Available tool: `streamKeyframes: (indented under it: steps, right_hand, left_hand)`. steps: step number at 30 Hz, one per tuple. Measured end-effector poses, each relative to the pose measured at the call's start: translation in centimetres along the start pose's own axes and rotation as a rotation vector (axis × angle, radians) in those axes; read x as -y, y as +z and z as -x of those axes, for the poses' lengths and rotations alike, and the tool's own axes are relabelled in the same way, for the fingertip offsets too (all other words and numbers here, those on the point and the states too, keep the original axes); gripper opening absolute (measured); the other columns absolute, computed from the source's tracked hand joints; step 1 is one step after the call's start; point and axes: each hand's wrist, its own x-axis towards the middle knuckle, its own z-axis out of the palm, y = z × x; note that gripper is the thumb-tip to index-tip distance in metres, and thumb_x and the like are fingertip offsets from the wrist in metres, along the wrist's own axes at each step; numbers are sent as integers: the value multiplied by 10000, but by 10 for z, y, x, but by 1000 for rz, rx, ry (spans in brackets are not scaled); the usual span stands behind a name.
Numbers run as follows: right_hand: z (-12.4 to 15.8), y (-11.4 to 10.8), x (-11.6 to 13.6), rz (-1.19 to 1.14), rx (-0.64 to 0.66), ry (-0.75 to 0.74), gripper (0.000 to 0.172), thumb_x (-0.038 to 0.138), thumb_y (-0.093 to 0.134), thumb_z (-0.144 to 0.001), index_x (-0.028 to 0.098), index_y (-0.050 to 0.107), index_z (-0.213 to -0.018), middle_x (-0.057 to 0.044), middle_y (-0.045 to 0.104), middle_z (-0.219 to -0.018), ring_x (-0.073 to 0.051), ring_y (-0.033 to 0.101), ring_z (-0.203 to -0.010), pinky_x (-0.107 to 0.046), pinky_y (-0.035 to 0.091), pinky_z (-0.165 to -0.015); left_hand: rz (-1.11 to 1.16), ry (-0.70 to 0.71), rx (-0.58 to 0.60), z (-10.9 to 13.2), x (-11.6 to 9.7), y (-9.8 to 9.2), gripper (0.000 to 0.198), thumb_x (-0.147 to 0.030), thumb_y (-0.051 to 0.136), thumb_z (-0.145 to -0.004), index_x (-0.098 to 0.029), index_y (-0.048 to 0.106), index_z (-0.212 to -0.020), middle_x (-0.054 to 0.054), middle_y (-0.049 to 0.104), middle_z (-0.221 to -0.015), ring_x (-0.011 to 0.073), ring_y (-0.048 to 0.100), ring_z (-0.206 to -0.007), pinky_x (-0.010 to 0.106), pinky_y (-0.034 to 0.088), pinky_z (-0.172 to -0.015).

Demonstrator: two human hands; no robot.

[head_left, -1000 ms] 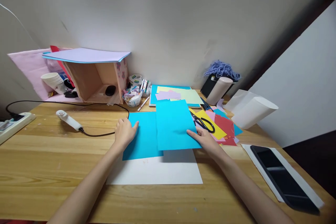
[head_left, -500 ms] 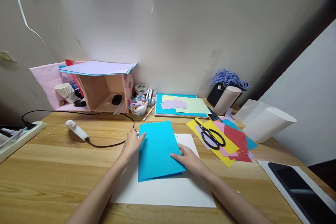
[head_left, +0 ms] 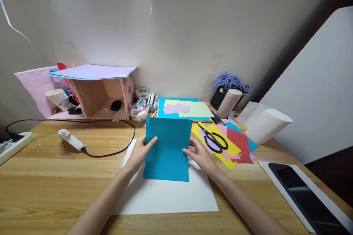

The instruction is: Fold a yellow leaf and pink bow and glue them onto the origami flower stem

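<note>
Blue paper sheets [head_left: 167, 150] stand nearly upright above a large white sheet [head_left: 168, 200] that lies on the wooden table. My left hand [head_left: 140, 152] grips their left edge, thumb in front and the other fingers behind. On the right edge, my right hand [head_left: 199, 154] has its thumb across the front, with the fingers bent behind and beside the paper. The sheets are almost lined up, with a slight offset at the top edge. Faint pencil-like marks show on the white sheet just below them.
Black-handled scissors [head_left: 215, 139] rest on yellow, red and pink paper scraps [head_left: 239, 145] to the right. A tablet [head_left: 300, 194] lies at the far right. A white corded device [head_left: 71, 140] is at left, before an open box [head_left: 96, 95]. Rolled white paper [head_left: 268, 125] stands behind the scraps.
Both hands have lifted the blue sheets from a slanted, fanned position to nearly upright, and their edges are now closer to even. The view has shifted slightly to the right.
</note>
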Motion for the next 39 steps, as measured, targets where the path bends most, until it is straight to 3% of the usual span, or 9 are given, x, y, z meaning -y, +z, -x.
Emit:
streamKeyframes:
  steps: [3, 7, 10, 14, 22, 27, 32, 35, 39]
  right_hand:
    - [4, 4, 7, -117, 93, -49, 404, 434, 590, -758, 201, 547, -1086, -82, 606, -1107, -221, 569, -1010, -358, 459, -880]
    - [10, 9, 12, -122, -76, -179, 278, 425, 545, -797, 217, 597, -974, -58, 642, -1005, -223, 579, -948, -358, 472, -832]
    - [11, 7, 9, -84, -125, -226, 278, 411, 528, -814, 227, 576, -1017, -51, 631, -1006, -222, 569, -951, -350, 472, -818]
    - [9, 6, 3, -74, -48, -259, 360, 383, 571, -793, 249, 496, -1119, -54, 598, -1089, -229, 553, -1013, -345, 469, -840]
    - [10, 5, 5, 13, -119, -143, 310, 438, 561, -782, 201, 544, -982, -69, 639, -982, -242, 594, -921, -349, 495, -780]
    - [4, -3, 11, -44, -50, -61, 412, 444, 579, -763, 225, 491, -1101, -72, 595, -1124, -229, 552, -1048, -334, 471, -854]
    - [1, -14, 2, 116, 143, 193, 429, 425, 597, -730, 197, 517, -1085, -80, 607, -1103, -239, 575, -1014, -339, 468, -819]
    - [-2, -19, 2, 319, 148, 225, 404, 413, 555, -761, 187, 518, -1094, -79, 627, -1045, -228, 596, -941, -321, 463, -762]
    - [-26, -32, 10, 687, -43, 80, 279, 329, 483, -821, 157, 557, -1027, -85, 644, -893, -207, 601, -805, -296, 438, -680]
  left_hand:
    - [103, 11, 37, 9, -7, 5, 460, -486, 587, -730, -162, 581, -1056, 90, 642, -1086, 258, 604, -947, 349, 499, -777]
    - [155, 85, 65, 19, -10, 10, 429, -456, 586, -746, -184, 574, -1077, 72, 637, -1097, 251, 588, -973, 346, 483, -814]
    - [82, 126, 95, 22, -9, 14, 367, -416, 594, -753, -189, 594, -1040, 59, 642, -1074, 233, 578, -976, 330, 461, -840]
    - [2, 152, 119, 20, -8, 15, 341, -393, 597, -754, -190, 589, -1028, 52, 644, -1033, 217, 582, -933, 317, 462, -811]
    - [-1, 126, 121, 23, -9, 18, 286, -419, 530, -789, -170, 601, -910, 55, 662, -965, 224, 597, -875, 325, 481, -759]
    - [-29, 149, 7, 10, 7, 13, 378, -429, 545, -768, -190, 525, -1060, 86, 599, -1121, 233, 574, -996, 342, 481, -807]
    - [-549, 369, -365, -15, 34, 4, 490, -362, 522, -788, -157, 377, -1209, 155, 472, -1199, 258, 483, -1113, 434, 412, -903]
    - [-861, 516, -196, -42, 24, 5, 246, -284, 396, -866, -180, 495, -1064, 103, 549, -1082, 227, 514, -1052, 381, 413, -893]
    - [-1228, 563, 18, -100, 0, 15, 280, -185, 285, -896, -163, 547, -995, 95, 595, -1031, 206, 555, -974, 312, 451, -785]
